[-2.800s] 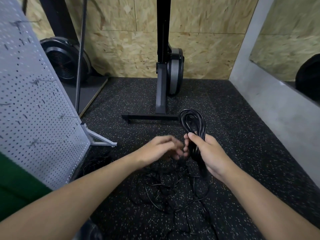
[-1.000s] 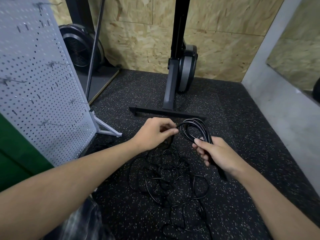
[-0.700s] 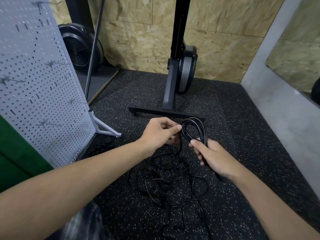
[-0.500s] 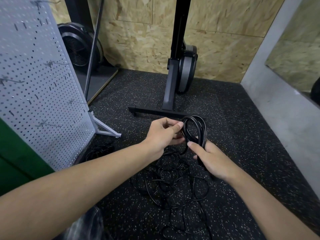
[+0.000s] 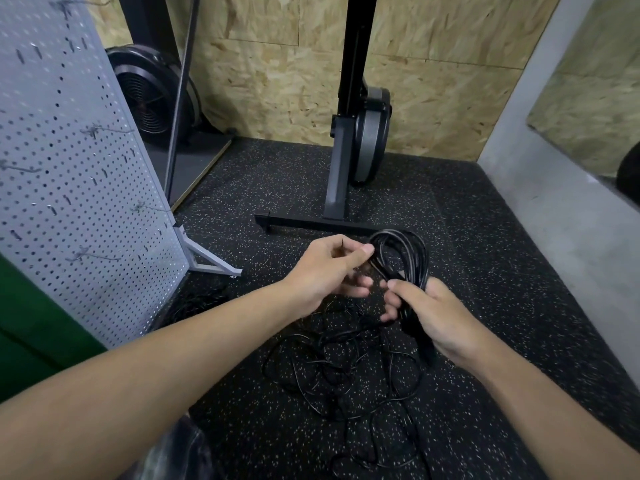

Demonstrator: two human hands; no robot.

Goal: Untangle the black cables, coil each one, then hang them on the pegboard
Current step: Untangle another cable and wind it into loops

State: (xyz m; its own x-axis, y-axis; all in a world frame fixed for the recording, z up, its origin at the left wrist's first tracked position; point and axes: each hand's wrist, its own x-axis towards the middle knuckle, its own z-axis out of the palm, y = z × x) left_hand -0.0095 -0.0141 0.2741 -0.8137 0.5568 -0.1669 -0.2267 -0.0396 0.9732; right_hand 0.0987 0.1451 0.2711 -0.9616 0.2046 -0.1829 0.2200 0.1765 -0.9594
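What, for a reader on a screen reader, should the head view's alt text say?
Two bare hands work a coil of black cable above a speckled black floor: the right hand grips the bundle while the left hand pinches a strand at its loop. A tangle of thin black cables lies below them, and a grey pegboard stands at the left.

The speckled black rubber floor (image 5: pixel 502 271) lies open to the right. The grey perforated metal pegboard (image 5: pixel 69 188) walls the left, a black machine stand's floor bar (image 5: pixel 311 225) crosses far, and tangled black cables (image 5: pixel 339 368) litter near.

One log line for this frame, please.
stage: coiling | right hand: grips coiled black cable | left hand: pinches coil strand | tangled black cables: on speckled rubber floor
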